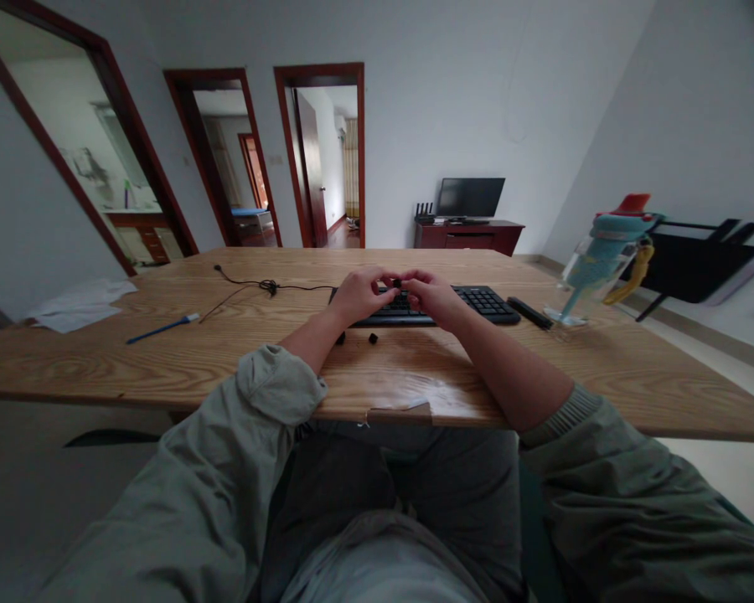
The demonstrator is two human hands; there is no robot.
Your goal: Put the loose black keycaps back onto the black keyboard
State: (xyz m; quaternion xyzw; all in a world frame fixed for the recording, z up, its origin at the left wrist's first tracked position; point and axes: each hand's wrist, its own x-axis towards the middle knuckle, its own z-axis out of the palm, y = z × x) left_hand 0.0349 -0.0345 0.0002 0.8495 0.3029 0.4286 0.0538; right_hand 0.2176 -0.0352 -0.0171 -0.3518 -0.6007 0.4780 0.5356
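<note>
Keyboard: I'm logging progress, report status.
Left hand and right hand over keyboard, small black piece between. Loose black piece in front. Hands partly block keyboard view.

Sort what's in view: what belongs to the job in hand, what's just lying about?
Likely the job:
small black piece between left hand and right hand
keyboard under them
cable leading to it
loose black pieces on the table

Likely just lying about:
white paper
blue stick with white end
bottle
black bar beside the keyboard
</note>
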